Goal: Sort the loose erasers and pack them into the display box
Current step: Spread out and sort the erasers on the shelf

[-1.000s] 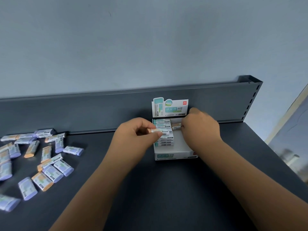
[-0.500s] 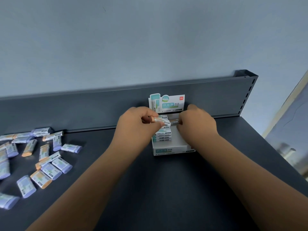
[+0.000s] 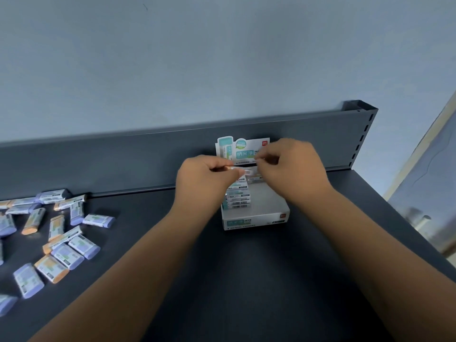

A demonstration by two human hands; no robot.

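We see a dark grey metal shelf (image 3: 246, 280) with a smooth, matt painted finish, a white printed cardboard display box (image 3: 254, 220) with a faint sheen, lilac and orange erasers (image 3: 66, 255) in smooth printed sleeves, and a matt pale blue wall (image 3: 197, 58).

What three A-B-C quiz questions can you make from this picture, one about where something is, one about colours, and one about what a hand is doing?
1. Where do the loose erasers lie? A: right of the display box. B: left of it. C: inside a drawer.
2. What colours are their ends? A: red and green. B: black and yellow. C: purple and orange.
3. What is the left hand doing? A: pinching an eraser above the box. B: waving. C: lying flat, empty.
Answers: 1 B, they are scattered left of the box. 2 C, purple and orange tips show. 3 A, its fingers curl round an eraser.
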